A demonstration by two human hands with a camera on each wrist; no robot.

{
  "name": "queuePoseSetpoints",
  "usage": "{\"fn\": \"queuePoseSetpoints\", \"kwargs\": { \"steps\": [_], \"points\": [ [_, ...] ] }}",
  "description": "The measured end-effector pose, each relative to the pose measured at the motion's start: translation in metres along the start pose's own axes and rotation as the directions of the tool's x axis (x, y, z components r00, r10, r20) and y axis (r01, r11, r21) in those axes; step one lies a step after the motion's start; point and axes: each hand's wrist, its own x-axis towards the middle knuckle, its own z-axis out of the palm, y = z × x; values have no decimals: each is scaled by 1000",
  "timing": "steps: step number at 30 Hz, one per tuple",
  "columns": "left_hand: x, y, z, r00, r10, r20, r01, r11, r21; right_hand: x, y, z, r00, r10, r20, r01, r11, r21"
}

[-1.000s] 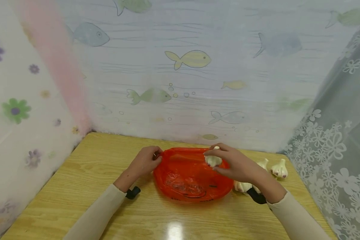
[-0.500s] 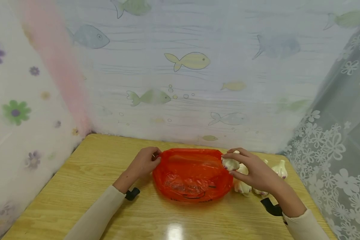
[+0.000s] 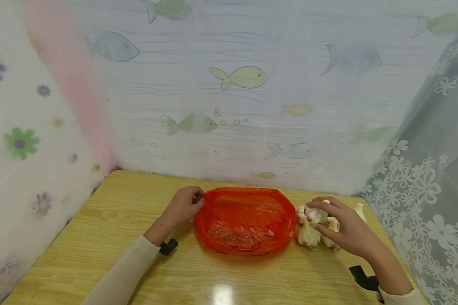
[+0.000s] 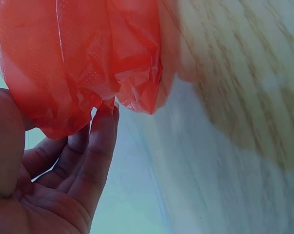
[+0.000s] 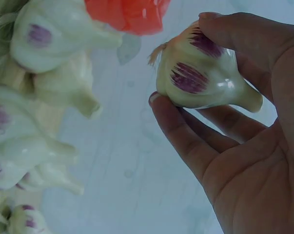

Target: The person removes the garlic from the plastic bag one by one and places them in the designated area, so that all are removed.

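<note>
A red plastic bag (image 3: 246, 222) with faint dark print lies on the wooden table, its mouth spread open. My left hand (image 3: 184, 206) pinches the bag's left rim; in the left wrist view the red film (image 4: 73, 58) covers some fingertips. My right hand (image 3: 353, 231) holds a garlic bulb (image 5: 198, 73) between thumb and fingers, its purple streaks and stem visible in the right wrist view. That bulb is right of the bag, over or among several other garlic bulbs (image 3: 309, 235). Some of these are partly hidden by the right hand.
The pale wooden table (image 3: 137, 254) extends to the left and front of the bag. Behind it hangs a fish-patterned curtain (image 3: 236, 127). A lace curtain (image 3: 423, 203) borders the right side. More garlic bulbs (image 5: 54, 39) show in the right wrist view.
My right hand has carried the garlic bulb from over the bag's right part rightward to the other bulbs. The left hand has stayed at the bag's left rim.
</note>
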Motion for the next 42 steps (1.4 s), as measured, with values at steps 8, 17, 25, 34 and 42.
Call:
{"fn": "queuePoseSetpoints", "kwargs": {
  "steps": [8,17,25,34,42],
  "points": [
    [1,-2,4,1000,9,-27,-8,1000,9,-24,17,-4,998,45,-37,-47,997,-64],
    [-1,1,2,999,10,-39,-10,1000,3,-48,34,-10,991,112,-68,-116,992,-49],
    [-1,2,2,1000,11,-29,-11,1000,-2,-65,54,-16,985,154,-76,-156,988,-18],
    [0,2,3,1000,16,-19,-16,1000,-17,-76,72,-20,968,251,-29,-251,968,-15],
    [-2,3,2,1000,15,-16,-15,999,-32,-86,82,-17,949,310,52,-305,948,-93]
  ]
}}
